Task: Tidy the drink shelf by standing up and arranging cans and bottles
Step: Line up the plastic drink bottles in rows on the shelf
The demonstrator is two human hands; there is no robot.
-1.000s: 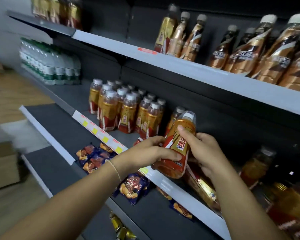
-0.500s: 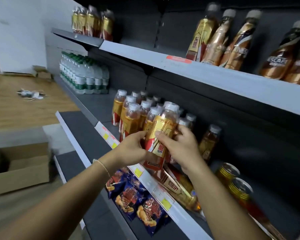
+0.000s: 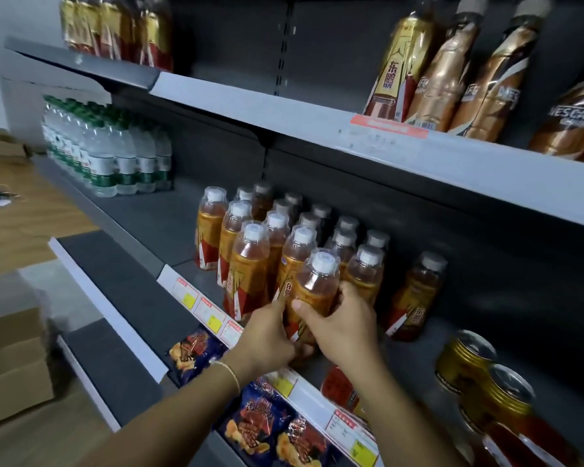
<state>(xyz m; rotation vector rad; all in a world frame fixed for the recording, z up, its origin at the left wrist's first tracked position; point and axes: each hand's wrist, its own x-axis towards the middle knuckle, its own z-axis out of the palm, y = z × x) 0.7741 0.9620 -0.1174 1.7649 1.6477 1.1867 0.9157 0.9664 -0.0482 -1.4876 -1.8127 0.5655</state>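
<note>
Water bottles (image 3: 115, 163) with green labels stand far left on the middle shelf (image 3: 142, 224). Next we see rows of orange drink bottles (image 3: 250, 251) with white caps, all standing up. Our left hand (image 3: 267, 335) and our right hand (image 3: 344, 328) both wrap around one orange bottle (image 3: 316, 291) at the front of the rows, close to the shelf edge. It stands upright. One more bottle (image 3: 415, 298) stands alone to the right. Gold cans (image 3: 469, 362) lie on their sides far right.
</note>
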